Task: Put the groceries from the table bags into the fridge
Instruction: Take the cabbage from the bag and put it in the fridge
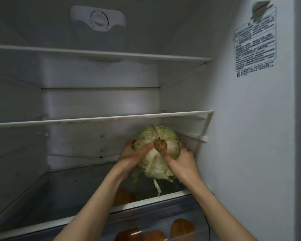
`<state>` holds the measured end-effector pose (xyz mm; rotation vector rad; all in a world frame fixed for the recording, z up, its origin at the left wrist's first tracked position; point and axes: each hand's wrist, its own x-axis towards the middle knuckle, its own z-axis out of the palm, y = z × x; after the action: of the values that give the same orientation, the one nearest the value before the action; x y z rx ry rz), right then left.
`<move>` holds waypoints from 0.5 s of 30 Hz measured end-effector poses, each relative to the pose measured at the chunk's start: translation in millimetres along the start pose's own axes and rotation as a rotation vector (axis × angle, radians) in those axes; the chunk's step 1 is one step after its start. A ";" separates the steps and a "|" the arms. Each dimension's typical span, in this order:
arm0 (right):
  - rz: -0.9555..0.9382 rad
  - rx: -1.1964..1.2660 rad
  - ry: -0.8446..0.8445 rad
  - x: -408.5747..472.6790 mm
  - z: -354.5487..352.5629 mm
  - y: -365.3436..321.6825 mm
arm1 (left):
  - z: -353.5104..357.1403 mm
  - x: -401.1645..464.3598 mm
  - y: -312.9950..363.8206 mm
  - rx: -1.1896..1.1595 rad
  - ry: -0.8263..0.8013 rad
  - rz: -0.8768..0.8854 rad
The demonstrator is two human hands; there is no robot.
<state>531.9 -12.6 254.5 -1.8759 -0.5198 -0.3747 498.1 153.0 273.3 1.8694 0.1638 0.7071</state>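
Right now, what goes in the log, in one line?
step: shelving cabbage | left hand: gripping | right hand: gripping | place: lowest glass shelf, right side

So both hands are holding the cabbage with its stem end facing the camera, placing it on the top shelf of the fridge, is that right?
Not quite. The head view shows the left hand and right hand holding the cabbage, stem end toward the camera, but below the middle shelf, over the bottom glass shelf, not on the top shelf.

The fridge's lowest glass shelf [63, 197] carries the cabbage [157, 153] near the right wall, under the middle shelf [101, 120].
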 end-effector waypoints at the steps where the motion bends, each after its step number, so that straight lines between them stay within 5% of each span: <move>1: -0.025 0.004 0.012 -0.5 3.1 0.7 | 2.0 3.3 -0.8 -0.008 0.035 -0.013; 15: 0.022 -0.183 -0.071 -2.6 0.1 -15.8 | -5.1 -6.3 7.7 0.109 -0.001 -0.083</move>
<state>521.5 -8.2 265.8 -2.0765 -0.5265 -0.3520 488.5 151.2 278.9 1.9552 0.2829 0.6506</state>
